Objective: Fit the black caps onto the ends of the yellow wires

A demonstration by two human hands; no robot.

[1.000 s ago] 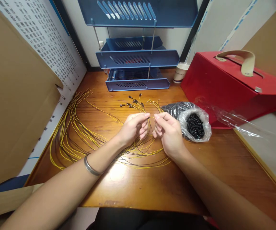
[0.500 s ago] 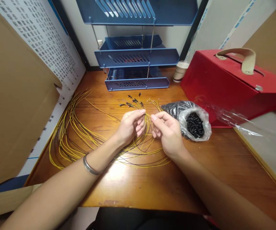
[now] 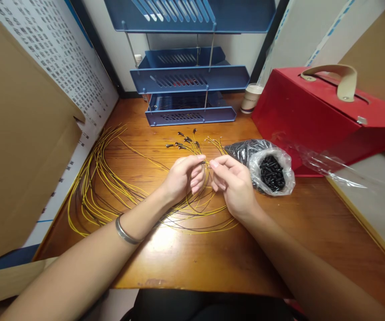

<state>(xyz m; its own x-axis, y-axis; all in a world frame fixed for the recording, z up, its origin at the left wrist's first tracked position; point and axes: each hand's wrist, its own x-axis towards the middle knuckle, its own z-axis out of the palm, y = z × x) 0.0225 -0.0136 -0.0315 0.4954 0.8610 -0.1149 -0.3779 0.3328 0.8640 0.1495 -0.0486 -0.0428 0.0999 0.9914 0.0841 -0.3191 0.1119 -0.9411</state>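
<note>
Above the middle of the wooden table, my left hand (image 3: 186, 176) pinches a small black sleeve (image 3: 203, 162) between thumb and forefinger, mostly covered by the fingertips. Close to its right, my right hand (image 3: 233, 183) is closed in a pinch on a thin wire, of which only a short bit shows between the hands. Long yellow and dark wires (image 3: 94, 189) lie in loose loops under both hands and off to the left. Beyond my left hand, several wire ends carry black sleeves (image 3: 187, 140). Bare wire ends (image 3: 215, 141) lie beyond my right hand.
An open plastic bag (image 3: 289, 183) of black sleeves stands beside my right hand. Behind it are a red box (image 3: 289, 120) with a beige handle and a paper cup (image 3: 251, 99). A blue tiered tray (image 3: 192, 117) stands at the back; cardboard (image 3: 22, 133) rises at the left.
My hands stay almost in place, with fingertips still close together. Slightly more of the small black piece shows at the left fingertips. The whole view has shifted a little.
</note>
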